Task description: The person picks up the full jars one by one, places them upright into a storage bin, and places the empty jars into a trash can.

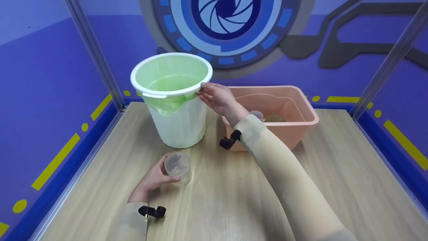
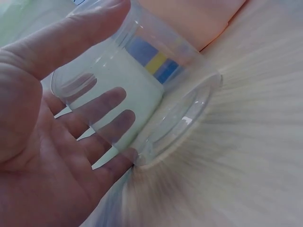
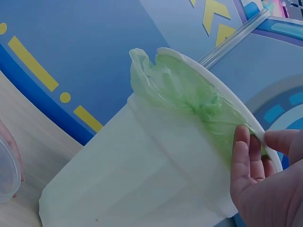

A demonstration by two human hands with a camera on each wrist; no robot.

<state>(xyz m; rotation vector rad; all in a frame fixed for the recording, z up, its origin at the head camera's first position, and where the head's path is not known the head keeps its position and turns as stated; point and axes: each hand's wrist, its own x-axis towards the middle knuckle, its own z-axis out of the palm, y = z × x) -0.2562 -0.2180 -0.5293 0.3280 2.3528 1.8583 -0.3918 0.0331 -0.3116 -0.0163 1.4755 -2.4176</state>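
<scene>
On the wooden tabletop, my left hand (image 1: 154,178) holds a clear plastic cup (image 1: 183,175), thumb on the near side and fingers round the far side. The left wrist view shows those fingers through the wall of the cup (image 2: 182,56). A white trash can (image 1: 180,130) stands ahead, lined with a green trash bag (image 1: 167,105) whose edge folds out below the rim. At the can's right side my right hand (image 1: 219,98) pinches the rim (image 3: 227,92), thumb above and fingers underneath, near the bag's folded edge.
A pink rectangular bin (image 1: 294,134) stands right of the can, behind my right forearm. Inside it a clear cup (image 1: 256,114) shows in part. Patterned blue and purple walls (image 1: 43,100) enclose the table (image 1: 214,201) at the back and both sides.
</scene>
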